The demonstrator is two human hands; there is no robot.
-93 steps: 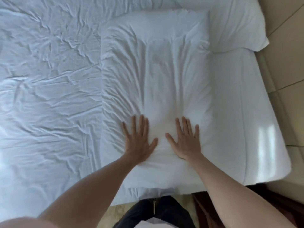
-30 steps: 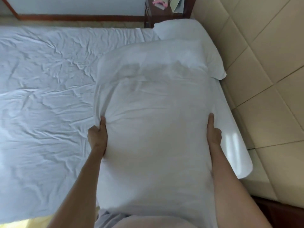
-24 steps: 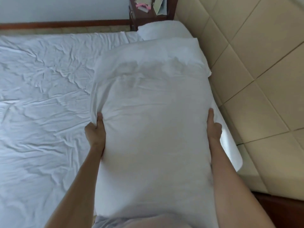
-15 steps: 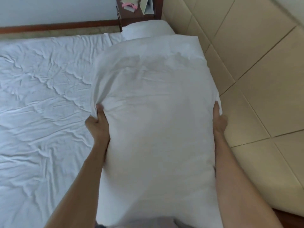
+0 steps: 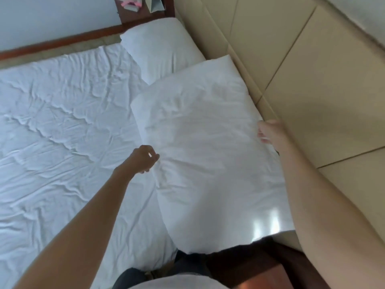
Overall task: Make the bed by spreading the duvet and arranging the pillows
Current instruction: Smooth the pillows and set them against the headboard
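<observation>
I've dropped the pillow [image 5: 208, 155] against the headboard [image 5: 312, 80]; my left hand [image 5: 143, 159] and right hand [image 5: 270, 132] hang loose, holding nothing.

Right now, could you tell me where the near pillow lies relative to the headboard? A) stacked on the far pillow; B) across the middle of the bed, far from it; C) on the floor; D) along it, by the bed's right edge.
D: the near pillow lies along the padded headboard, with the far pillow beyond it.
</observation>
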